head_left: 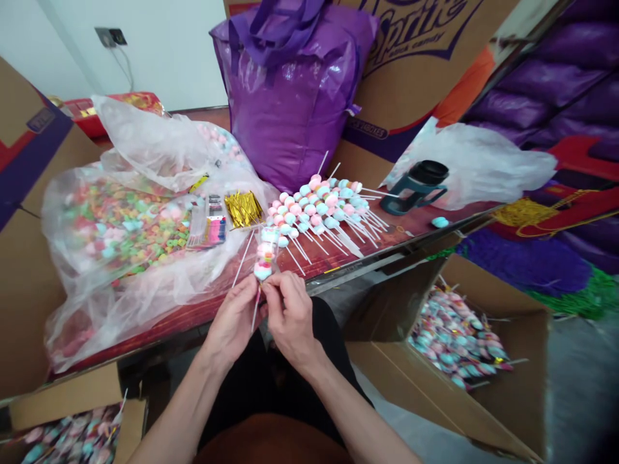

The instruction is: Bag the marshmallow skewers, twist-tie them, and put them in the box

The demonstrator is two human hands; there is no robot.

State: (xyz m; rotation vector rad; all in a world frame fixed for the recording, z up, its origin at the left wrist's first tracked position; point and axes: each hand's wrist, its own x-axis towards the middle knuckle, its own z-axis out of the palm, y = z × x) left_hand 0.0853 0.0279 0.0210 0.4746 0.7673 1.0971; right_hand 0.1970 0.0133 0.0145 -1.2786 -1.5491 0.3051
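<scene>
Between my two hands stands a candy skewer (pixel 264 261), pink, white and blue pieces stacked on a white stick inside a clear wrapper. My left hand (pixel 235 319) closes around its stick just below the wrapped candy. With thumb and fingertips, my right hand (pixel 289 316) pinches the neck of the wrapper; a twist tie there is too small to make out. Just beyond lies a pile of unwrapped candy skewers (pixel 316 209), sticks pointing toward me. Gold twist ties (pixel 243 209) lie left of that pile, beside a stack of clear wrappers (pixel 197 222).
Loose gummy candy (pixel 140 225) fills a plastic bag at left. A purple bag (pixel 300 96) stands behind. At right are a dark cup (pixel 420 187) and a lone blue candy (pixel 440 222). An open carton (pixel 387 374) with wrapped skewers is lower right, another carton (pixel 68 396) lower left.
</scene>
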